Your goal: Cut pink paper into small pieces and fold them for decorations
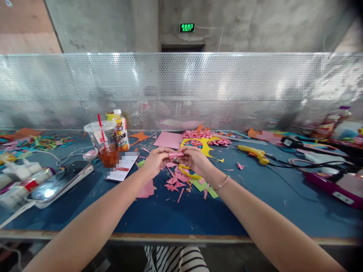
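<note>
Both my left hand [154,161] and my right hand [196,160] are closed on a small piece of folded pink paper [176,154], pinched between the fingertips above the middle of the table. Just below my right hand lies a yellow-handled tool, probably scissors [190,174], partly hidden by the fingers. Small pink paper pieces [176,182] are scattered under the hands, with green paper [211,192] beside them. Pink sheets [146,190] lie under my left forearm. Behind the hands are a pink sheet [167,139] and yellow paper with round cut-outs [208,148].
At left stand a plastic cup [103,141] with a red straw and a drink bottle [121,132], near a phone [61,183] and chargers. A yellow glue gun [253,153] with its cord and a purple power strip [330,189] lie right. A perforated metal screen [181,90] closes the back.
</note>
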Demonstrator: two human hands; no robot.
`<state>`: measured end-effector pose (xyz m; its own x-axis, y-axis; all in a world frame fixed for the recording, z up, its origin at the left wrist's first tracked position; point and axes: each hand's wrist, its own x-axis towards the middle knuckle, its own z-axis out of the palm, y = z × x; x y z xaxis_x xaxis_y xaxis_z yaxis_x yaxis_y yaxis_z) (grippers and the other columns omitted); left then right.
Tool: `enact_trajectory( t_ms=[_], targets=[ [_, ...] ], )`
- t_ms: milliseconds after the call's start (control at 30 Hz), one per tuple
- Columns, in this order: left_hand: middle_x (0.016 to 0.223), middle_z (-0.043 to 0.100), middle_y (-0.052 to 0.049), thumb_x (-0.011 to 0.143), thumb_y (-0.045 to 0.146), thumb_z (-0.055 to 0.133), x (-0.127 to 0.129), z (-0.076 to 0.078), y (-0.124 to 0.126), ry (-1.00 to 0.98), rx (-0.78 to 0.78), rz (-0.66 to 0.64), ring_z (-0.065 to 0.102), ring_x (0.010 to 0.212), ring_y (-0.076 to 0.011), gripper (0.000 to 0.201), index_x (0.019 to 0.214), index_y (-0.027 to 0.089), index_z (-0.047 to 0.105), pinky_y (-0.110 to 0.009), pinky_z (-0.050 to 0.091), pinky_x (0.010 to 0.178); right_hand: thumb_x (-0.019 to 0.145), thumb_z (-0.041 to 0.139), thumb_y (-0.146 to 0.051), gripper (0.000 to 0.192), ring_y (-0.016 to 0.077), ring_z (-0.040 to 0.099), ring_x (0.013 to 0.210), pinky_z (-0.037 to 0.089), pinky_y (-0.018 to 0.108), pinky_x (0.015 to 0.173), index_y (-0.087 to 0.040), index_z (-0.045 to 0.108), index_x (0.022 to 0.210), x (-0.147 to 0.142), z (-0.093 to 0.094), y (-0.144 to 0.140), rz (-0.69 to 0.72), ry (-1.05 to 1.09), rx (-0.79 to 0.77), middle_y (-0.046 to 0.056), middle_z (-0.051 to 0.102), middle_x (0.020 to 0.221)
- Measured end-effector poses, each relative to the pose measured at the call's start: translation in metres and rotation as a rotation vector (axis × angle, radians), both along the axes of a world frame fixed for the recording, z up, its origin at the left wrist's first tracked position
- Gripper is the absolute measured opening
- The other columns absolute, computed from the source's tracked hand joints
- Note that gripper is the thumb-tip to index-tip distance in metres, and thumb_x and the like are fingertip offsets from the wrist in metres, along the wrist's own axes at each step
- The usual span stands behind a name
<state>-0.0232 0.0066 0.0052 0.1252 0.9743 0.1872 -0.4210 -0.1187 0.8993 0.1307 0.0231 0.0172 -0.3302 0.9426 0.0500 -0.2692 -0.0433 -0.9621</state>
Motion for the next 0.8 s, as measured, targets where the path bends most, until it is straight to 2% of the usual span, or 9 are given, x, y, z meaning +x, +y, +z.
enact_trajectory(
  t_ms=[100, 233, 367, 533, 667, 800],
  targets=[
    [0.072, 0.066, -0.006, 0.058, 0.005, 0.056, 0.001, 0.001, -0.001, 0.051, -0.009, 0.071, 0.062, 0.067, -0.0125, 0.017, 0.068, 0.012, 0.067, -0.027, 0.049, 0.070, 0.067, 0.042, -0.009, 0.016, 0.0123, 0.062, 0.057, 0.054, 0.027, 0.061, -0.016, 0.055, 0.071, -0.001, 0.000, 0.000, -0.001, 0.017, 0.028, 0.003, 0.062, 0.062],
    [0.071, 0.066, -0.004, 0.059, 0.005, 0.059, 0.001, -0.001, 0.001, 0.147, 0.048, 0.157, 0.061, 0.064, -0.0117, 0.018, 0.073, 0.012, 0.067, -0.027, 0.049, 0.070, 0.066, 0.050, -0.010, 0.012, 0.0111, 0.062, 0.064, 0.054, 0.028, 0.069, -0.016, 0.056, 0.074, -0.003, -0.003, 0.001, -0.016, -0.037, 0.140, 0.000, 0.060, 0.071],
    [0.071, 0.065, -0.003, 0.060, 0.012, 0.064, 0.000, -0.007, 0.004, 0.173, 0.094, 0.186, 0.061, 0.064, -0.0117, 0.021, 0.081, 0.013, 0.066, -0.029, 0.050, 0.070, 0.067, 0.059, -0.015, 0.025, 0.0090, 0.060, 0.066, 0.052, 0.026, 0.070, -0.020, 0.056, 0.092, -0.004, -0.006, 0.003, -0.051, -0.090, 0.231, -0.003, 0.056, 0.073],
    [0.061, 0.058, 0.000, 0.064, 0.022, 0.064, 0.000, -0.009, 0.005, 0.201, 0.144, 0.261, 0.056, 0.059, -0.0100, 0.009, 0.066, 0.013, 0.062, -0.028, 0.050, 0.066, 0.067, 0.064, -0.025, 0.036, 0.0077, 0.056, 0.065, 0.050, 0.023, 0.064, -0.020, 0.053, 0.101, -0.004, -0.007, 0.003, -0.048, -0.156, 0.295, -0.003, 0.053, 0.076],
    [0.060, 0.055, 0.002, 0.063, 0.021, 0.065, 0.003, -0.005, 0.001, 0.173, 0.091, 0.280, 0.054, 0.056, -0.0094, 0.010, 0.064, 0.014, 0.057, -0.027, 0.050, 0.062, 0.063, 0.065, -0.023, 0.039, 0.0090, 0.055, 0.068, 0.050, 0.025, 0.066, -0.019, 0.051, 0.099, -0.006, -0.010, 0.004, -0.058, -0.190, 0.355, -0.002, 0.053, 0.078],
    [0.063, 0.056, 0.001, 0.064, 0.019, 0.063, 0.005, 0.000, -0.002, 0.178, 0.058, 0.257, 0.056, 0.057, -0.0104, 0.010, 0.069, 0.015, 0.056, -0.028, 0.051, 0.061, 0.062, 0.062, -0.021, 0.030, 0.0104, 0.055, 0.069, 0.047, 0.025, 0.066, -0.018, 0.052, 0.090, -0.007, -0.010, 0.005, -0.091, -0.237, 0.425, -0.001, 0.055, 0.075]
  ],
)
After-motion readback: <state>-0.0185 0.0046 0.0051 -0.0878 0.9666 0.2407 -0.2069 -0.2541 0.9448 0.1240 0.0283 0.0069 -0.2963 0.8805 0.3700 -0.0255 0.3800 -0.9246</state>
